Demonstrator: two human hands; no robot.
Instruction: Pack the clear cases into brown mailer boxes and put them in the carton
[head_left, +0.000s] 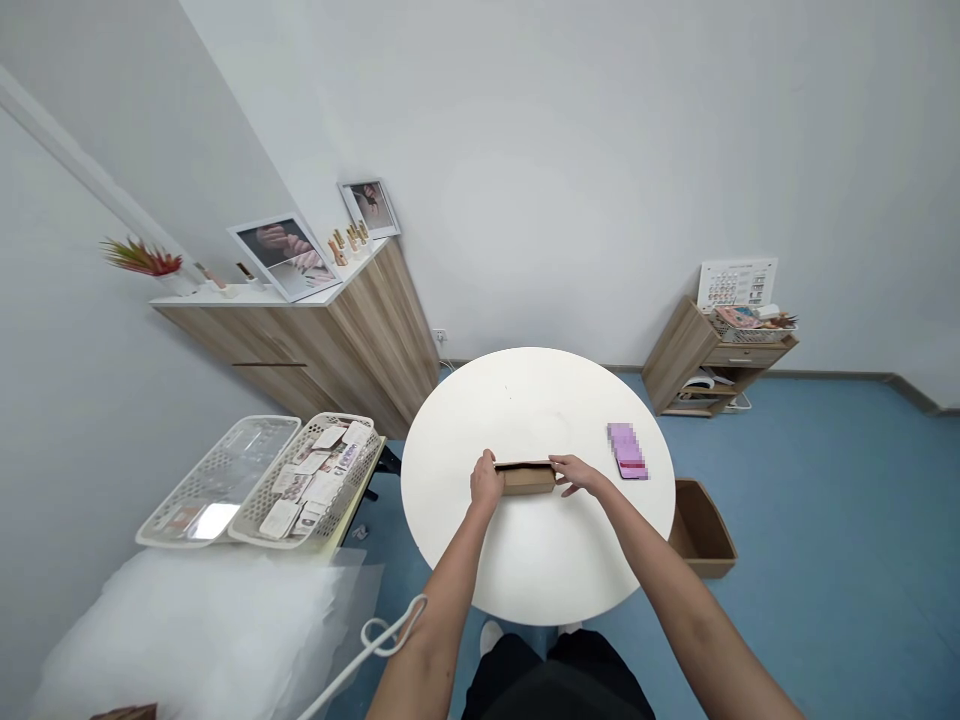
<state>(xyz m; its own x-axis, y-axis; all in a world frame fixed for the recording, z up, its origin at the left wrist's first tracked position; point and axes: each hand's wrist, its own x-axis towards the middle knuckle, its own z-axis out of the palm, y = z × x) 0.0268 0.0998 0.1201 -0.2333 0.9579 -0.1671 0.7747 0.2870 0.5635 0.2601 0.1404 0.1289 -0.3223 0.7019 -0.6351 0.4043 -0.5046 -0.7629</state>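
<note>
A small brown cardboard box (pixel 527 479) lies lengthwise on the white round table (pixel 525 400), near the table's middle. Its top edge looks slightly open, though the inside is hidden. My left hand (pixel 486 481) grips the box's left end, and my right hand (pixel 574 474) holds its right end with the fingers stretched over it. A pink pixelated flat object (pixel 627 451) lies on the table to the right of my right hand, not touching it.
An open cardboard box (pixel 701 528) stands on the blue floor beside the table's right edge. White baskets with cards (pixel 300 483) sit at left, above a translucent white sheet (pixel 187 635). A wooden cabinet (pixel 352 345) and small drawer unit (pixel 712 360) stand against the walls.
</note>
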